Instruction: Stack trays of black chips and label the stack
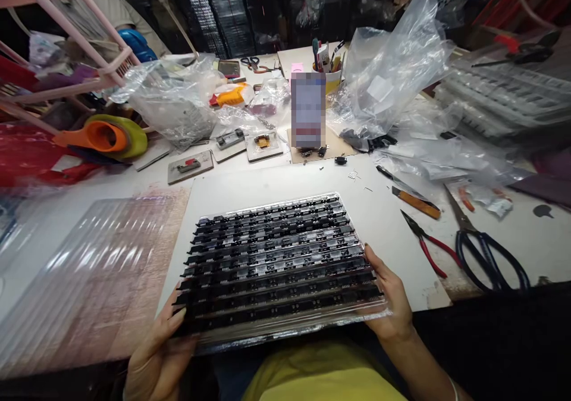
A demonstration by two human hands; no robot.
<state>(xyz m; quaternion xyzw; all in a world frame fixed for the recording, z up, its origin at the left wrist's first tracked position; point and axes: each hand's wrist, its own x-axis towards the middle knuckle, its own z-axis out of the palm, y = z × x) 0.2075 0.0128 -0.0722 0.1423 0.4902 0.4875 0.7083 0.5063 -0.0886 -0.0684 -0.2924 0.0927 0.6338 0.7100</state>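
Note:
A clear plastic tray [289, 331] filled with rows of small black parts [276, 258] is held over the front edge of the white table. My left hand [163, 350] grips its near left corner, with the thumb on top near the ends of the rows. On the right side, my right hand [392, 300] holds the tray's edge, fingers partly beneath it. The tray is slightly tilted. An empty ribbed clear tray [102, 258] lies on the table to the left.
Red-handled pliers [428, 240], blue-handled scissors [477, 240] and a cutter knife [414, 201] lie at right. Behind are a phone [307, 109], plastic bags [392, 74] and small metal blocks [191, 166]. Clear trays [513, 97] are stacked far right; a pink rack [84, 26] stands left.

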